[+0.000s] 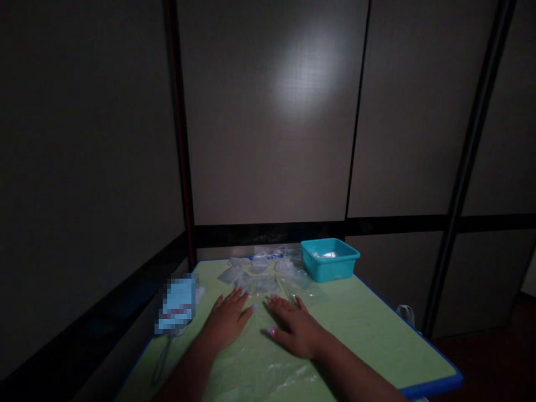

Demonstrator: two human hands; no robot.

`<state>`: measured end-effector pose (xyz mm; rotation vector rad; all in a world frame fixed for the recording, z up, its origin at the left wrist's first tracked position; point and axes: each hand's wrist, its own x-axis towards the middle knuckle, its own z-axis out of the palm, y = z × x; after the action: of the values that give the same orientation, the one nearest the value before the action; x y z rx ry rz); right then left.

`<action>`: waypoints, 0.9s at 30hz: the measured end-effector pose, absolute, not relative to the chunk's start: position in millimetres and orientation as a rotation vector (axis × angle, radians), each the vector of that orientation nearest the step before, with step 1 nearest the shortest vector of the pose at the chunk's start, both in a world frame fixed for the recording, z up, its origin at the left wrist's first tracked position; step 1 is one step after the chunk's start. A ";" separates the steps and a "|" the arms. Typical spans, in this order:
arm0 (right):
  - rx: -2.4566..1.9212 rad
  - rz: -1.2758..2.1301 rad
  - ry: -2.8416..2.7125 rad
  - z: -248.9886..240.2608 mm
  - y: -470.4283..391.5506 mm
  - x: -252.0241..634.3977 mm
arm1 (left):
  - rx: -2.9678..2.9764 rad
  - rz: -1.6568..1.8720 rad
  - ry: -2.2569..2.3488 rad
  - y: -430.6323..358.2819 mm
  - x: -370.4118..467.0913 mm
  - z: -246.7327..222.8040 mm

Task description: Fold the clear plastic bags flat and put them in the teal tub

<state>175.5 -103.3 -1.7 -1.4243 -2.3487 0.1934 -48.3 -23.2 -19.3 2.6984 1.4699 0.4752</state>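
My left hand (228,321) lies palm down on the green tabletop (377,335), fingers spread and pointing away from me. To its right, my right hand (297,328) rests the same way, with its thumb out toward the left hand. Neither holds anything. Just beyond the fingertips lie several thin, see-through plastic bags (266,283), crumpled and overlapping; what they contain, if anything, I cannot make out. Shiny creases near my wrists suggest a see-through sheet over the tabletop.
A turquoise plastic basin (333,271) stands at the back right, with something shiny and pale inside. A blurred-out light blue item (178,307) is at the left edge, a cord hanging below it. Dark-framed panels (268,139) rise behind the table.
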 end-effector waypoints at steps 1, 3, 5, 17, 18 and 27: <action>-1.451 0.128 -2.283 0.1 -99.2 177.8 | 2.724 0.541 1.468 -20.0 -49.1 -20.0; -1.557 0.020 -2.150 4.4 -87.0 182.8 | 2.774 0.670 1.444 -13.8 -50.2 -20.7; -1.664 -0.014 -2.072 7.8 -70.9 186.9 | 2.801 0.779 1.431 -8.7 -50.9 -21.2; -1.662 0.150 -2.106 -10.3 -43.2 160.9 | 2.745 1.038 1.439 -3.5 -51.0 -21.2; -1.652 0.156 -2.107 -10.3 -44.6 160.1 | 2.737 1.033 1.430 -3.5 -50.8 -21.2; -1.513 0.274 -2.121 -9.5 -51.8 160.2 | 2.679 0.985 1.316 -3.5 -50.6 -19.2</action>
<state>160.2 -51.8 -9.5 -1.5134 -2.1209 0.2745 -50.6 -3.5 -19.2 2.6793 1.3160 0.9846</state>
